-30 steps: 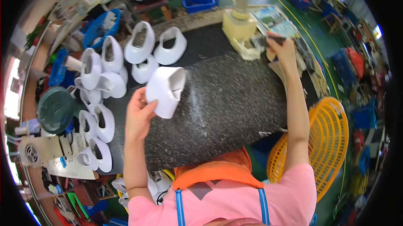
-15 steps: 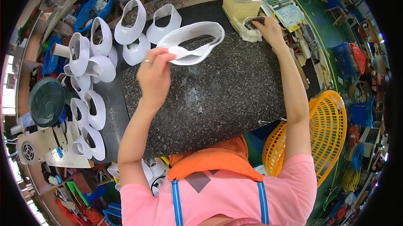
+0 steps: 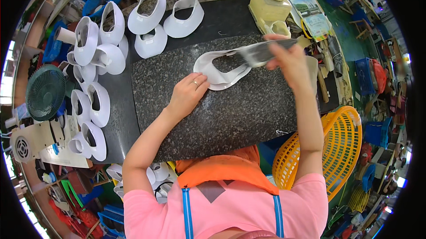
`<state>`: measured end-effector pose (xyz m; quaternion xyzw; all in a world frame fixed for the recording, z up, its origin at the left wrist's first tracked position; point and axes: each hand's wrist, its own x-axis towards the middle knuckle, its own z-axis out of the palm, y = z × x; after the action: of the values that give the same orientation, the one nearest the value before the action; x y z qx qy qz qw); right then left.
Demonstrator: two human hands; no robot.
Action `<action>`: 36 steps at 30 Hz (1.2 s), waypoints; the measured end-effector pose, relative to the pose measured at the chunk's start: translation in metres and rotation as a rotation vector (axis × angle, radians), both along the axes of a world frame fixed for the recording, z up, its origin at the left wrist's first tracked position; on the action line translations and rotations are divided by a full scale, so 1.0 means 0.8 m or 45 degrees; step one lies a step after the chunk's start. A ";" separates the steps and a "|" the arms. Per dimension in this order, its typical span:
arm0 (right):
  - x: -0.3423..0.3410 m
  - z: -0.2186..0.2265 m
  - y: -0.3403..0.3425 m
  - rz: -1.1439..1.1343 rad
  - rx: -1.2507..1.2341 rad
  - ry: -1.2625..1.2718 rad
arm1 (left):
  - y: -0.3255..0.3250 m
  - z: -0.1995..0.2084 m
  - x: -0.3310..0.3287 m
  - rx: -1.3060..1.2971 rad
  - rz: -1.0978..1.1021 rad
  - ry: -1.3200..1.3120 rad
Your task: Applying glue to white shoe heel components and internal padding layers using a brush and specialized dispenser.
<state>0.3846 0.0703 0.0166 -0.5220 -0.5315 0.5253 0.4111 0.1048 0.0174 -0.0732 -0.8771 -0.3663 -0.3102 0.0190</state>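
A: Near edge first. What's on the granite slab?

B: Left hand lies flat, fingers spread and unclosed, pinning the near-left edge of the white shoe upper to the stone. Upper sits mid-slab, slightly far of centre, lying flat with its opening up.

A: Right hand?

B: Right hand is raised just right of the upper, fingers wrapped around a flat brush. The brush head is blurred and reaches over the upper's right side.

A: Step?

B: Looks like coating or brushing the upper while it's held down. Judgement only; can't tell if the bristles touch.

A: Next move needs?

B: Steady pressure from the left hand so the piece doesn't slide, with even strokes along the rim.

A: Beyond that?

B: Yellow basket near right, off the table. More white uppers stacked along the left, a green fan further left. Far side: more uppers and a cream glue pot.
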 end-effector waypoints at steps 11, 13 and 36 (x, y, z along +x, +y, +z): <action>-0.112 -0.072 -0.003 0.430 0.992 -0.869 | 0.000 -0.013 0.000 0.110 0.075 -0.085; -0.103 -0.056 0.003 0.678 0.815 -0.581 | 0.000 -0.017 -0.001 0.138 0.096 -0.063; -0.127 -0.071 0.002 0.407 0.981 -1.030 | 0.005 -0.009 0.003 0.154 0.121 -0.063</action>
<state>0.2830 0.0719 -0.0404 -0.4071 -0.8714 0.1084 0.2512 0.1073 0.0210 -0.0801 -0.8479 -0.3885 -0.3523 0.0776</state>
